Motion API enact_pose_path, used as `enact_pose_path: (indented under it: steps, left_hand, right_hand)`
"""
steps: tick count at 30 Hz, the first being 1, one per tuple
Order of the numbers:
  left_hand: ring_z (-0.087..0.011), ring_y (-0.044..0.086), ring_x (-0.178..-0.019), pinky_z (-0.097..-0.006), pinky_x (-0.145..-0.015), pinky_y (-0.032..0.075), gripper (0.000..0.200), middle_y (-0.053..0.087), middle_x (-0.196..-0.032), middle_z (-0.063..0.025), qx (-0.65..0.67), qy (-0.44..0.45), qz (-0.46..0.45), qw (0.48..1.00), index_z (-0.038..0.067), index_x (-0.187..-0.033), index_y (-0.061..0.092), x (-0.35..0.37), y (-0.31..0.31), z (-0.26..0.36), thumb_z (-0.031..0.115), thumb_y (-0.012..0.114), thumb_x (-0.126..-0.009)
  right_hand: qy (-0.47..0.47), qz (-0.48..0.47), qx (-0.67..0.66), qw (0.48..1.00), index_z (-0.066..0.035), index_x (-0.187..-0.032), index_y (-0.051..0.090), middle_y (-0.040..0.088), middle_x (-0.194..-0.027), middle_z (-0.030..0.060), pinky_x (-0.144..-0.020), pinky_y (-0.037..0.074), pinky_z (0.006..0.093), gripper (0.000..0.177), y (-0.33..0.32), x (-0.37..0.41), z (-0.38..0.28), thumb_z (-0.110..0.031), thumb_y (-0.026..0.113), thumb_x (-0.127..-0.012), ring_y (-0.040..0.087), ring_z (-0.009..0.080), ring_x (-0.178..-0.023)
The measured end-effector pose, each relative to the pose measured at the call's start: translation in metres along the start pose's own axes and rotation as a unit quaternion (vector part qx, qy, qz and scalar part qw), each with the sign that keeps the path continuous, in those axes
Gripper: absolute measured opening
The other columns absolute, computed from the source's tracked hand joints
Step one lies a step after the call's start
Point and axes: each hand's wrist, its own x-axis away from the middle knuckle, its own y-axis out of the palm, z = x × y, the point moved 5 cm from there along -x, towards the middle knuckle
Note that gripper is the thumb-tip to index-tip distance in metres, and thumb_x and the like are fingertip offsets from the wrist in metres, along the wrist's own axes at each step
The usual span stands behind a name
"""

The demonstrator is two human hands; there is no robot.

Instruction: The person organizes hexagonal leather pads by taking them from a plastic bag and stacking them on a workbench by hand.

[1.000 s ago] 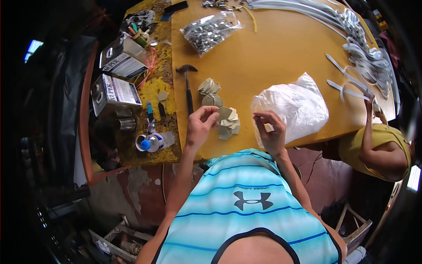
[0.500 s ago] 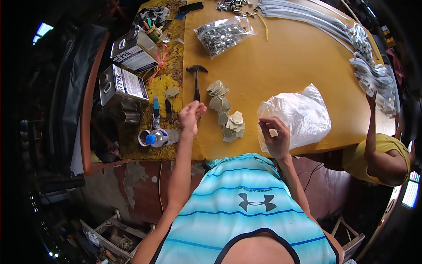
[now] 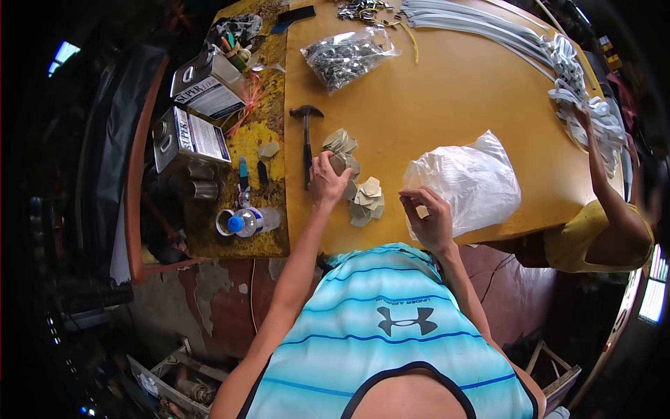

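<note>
Left hand (image 3: 329, 180): from the head view we see it half-curled over pale pieces (image 3: 368, 200); we cannot tell if it grips one;
Right hand (image 3: 429, 215): loosely curled beside the plastic bag (image 3: 474, 181); we cannot tell if it holds anything;
Pale pieces: clustered toward the near-left corner of the table (image 3: 398, 115);
Hammer (image 3: 306, 150): along the left edge.

The tan table (image 3: 433, 105) bears a hammer (image 3: 307, 140), beige pieces (image 3: 368, 200), a white bag (image 3: 474, 178), a clear bag (image 3: 349, 59) and pale strips (image 3: 562, 59).
</note>
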Motion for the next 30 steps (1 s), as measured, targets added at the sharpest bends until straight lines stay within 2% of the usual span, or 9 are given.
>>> enact_pose_path:
  steps: [3,8,11,16,20,23,27,29,30]
  left_hand:
    - [-0.0350,0.064,-0.090,-0.0425,-0.078,0.052,0.033,0.065,-0.097,-0.0124,0.124,-0.050,-0.004,0.991,0.008,-0.108,0.057,-0.006,0.002,-0.018,0.022,0.068,-0.080]
    - [-0.0283,0.068,-0.079,-0.0379,-0.069,0.055,0.020,0.070,-0.089,-0.0136,0.126,-0.065,0.059,0.988,0.002,-0.102,0.062,-0.009,-0.018,-0.044,0.014,0.063,-0.086]
    - [-0.0128,0.067,-0.075,-0.0264,-0.056,0.056,0.020,0.069,-0.094,-0.0081,0.404,-0.174,0.015,0.898,0.000,-0.109,0.061,-0.005,-0.022,-0.060,0.011,0.059,-0.092]
    - [-0.0107,0.066,-0.077,-0.0242,-0.057,0.053,0.029,0.069,-0.099,-0.0068,0.539,-0.203,-0.071,0.815,0.001,-0.119,0.057,0.015,-0.056,-0.026,0.011,0.062,-0.092]
    - [-0.0089,0.064,-0.078,-0.0225,-0.061,0.049,0.036,0.070,-0.100,-0.0066,0.598,-0.157,-0.128,0.776,0.002,-0.124,0.055,0.038,-0.077,0.031,0.009,0.064,-0.090]
    - [-0.0101,0.065,-0.082,-0.0246,-0.069,0.053,0.032,0.070,-0.099,-0.0058,0.605,-0.117,-0.172,0.768,0.002,-0.122,0.056,0.052,-0.078,0.065,0.005,0.063,-0.091]
    - [-0.0124,0.063,-0.080,-0.0242,-0.066,0.051,0.030,0.066,-0.101,-0.0065,0.486,-0.050,-0.139,0.861,0.003,-0.115,0.060,0.061,-0.079,0.078,0.005,0.069,-0.087]
    - [-0.0159,0.062,-0.078,-0.0269,-0.065,0.050,0.028,0.064,-0.101,-0.0076,0.144,0.151,0.012,0.978,0.004,-0.110,0.064,0.063,-0.099,0.089,0.005,0.072,-0.083]
    - [-0.0159,0.062,-0.078,-0.0269,-0.065,0.050,0.028,0.064,-0.101,-0.0076,0.145,0.152,0.009,0.978,0.004,-0.110,0.064,0.062,-0.101,0.090,0.005,0.072,-0.083]
  right_hand:
    - [0.007,0.009,0.000,1.000,-0.004,-0.097,0.069,0.068,-0.088,0.0101,-0.062,0.054,0.0284,0.012,-0.003,0.002,0.003,-0.001,0.068,-0.085,0.068,0.0200,-0.074]
    - [0.037,0.000,-0.013,0.999,-0.004,-0.097,0.069,0.068,-0.088,0.0100,-0.063,0.055,0.0288,0.013,-0.001,0.006,0.013,-0.001,0.068,-0.085,0.068,0.0200,-0.074]
    - [0.045,-0.013,-0.028,0.999,-0.003,-0.097,0.069,0.069,-0.089,0.0099,-0.064,0.055,0.0289,0.012,0.004,0.005,0.012,-0.002,0.068,-0.085,0.069,0.0194,-0.075]
    - [0.127,-0.064,-0.090,0.986,-0.003,-0.109,0.066,0.069,-0.100,0.0111,-0.073,0.055,0.0297,0.020,0.025,-0.003,0.014,-0.008,0.067,-0.090,0.069,0.0191,-0.087]
    - [0.180,-0.140,-0.272,0.935,-0.004,-0.139,0.042,0.057,-0.128,0.0147,-0.094,0.050,0.0335,0.051,0.050,-0.009,0.019,-0.025,0.061,-0.096,0.058,0.0243,-0.116]
    - [0.241,-0.175,-0.518,0.802,-0.007,-0.145,0.034,0.047,-0.137,0.0129,-0.104,0.045,0.0346,0.060,0.065,-0.010,0.011,-0.026,0.063,-0.095,0.049,0.0210,-0.126]
    - [0.234,-0.188,-0.577,0.759,-0.005,-0.143,0.035,0.047,-0.134,0.0101,-0.106,0.045,0.0350,0.054,0.064,-0.008,0.005,-0.020,0.060,-0.097,0.049,0.0192,-0.124]
    - [0.204,-0.203,-0.560,0.777,-0.003,-0.141,0.037,0.050,-0.129,0.0085,-0.104,0.047,0.0338,0.049,0.064,-0.005,0.014,-0.012,0.057,-0.097,0.052,0.0177,-0.120]
    - [0.204,-0.201,-0.561,0.777,-0.003,-0.141,0.037,0.050,-0.129,0.0085,-0.104,0.047,0.0338,0.049,0.065,-0.003,0.018,-0.012,0.057,-0.097,0.052,0.0177,-0.120]
